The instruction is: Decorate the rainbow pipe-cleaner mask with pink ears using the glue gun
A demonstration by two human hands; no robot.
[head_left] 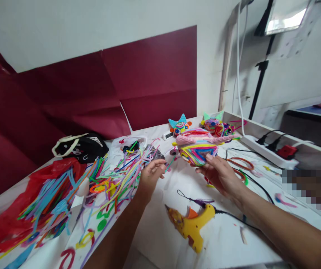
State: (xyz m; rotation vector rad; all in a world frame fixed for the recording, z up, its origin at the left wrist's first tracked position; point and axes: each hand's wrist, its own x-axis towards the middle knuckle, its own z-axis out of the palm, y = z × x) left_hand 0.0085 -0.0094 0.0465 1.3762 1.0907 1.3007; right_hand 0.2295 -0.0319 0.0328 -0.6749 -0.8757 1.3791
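My right hand (219, 173) grips a rounded figure (198, 151) covered in multicoloured pipe cleaners, raised above the white table. Pink twisted strands run along its upper side, over yellow and blue bands. To its left, my left hand (152, 175) is closed in a pinch, with a short green pipe cleaner (171, 163) sticking out from the fingertips. Below both hands a yellow hot glue gun (192, 226) lies on its side, its nozzle toward the left. Loose pipe cleaners (126, 172) in many colours are heaped beside my left hand.
Finished-looking figures, one with blue ears (180, 125), stand at the back. A red plastic bag (11, 216) holding pipe cleaners and a black pouch (79, 147) lie left. A white power strip (269, 152) with plugs and cables runs along the right side.
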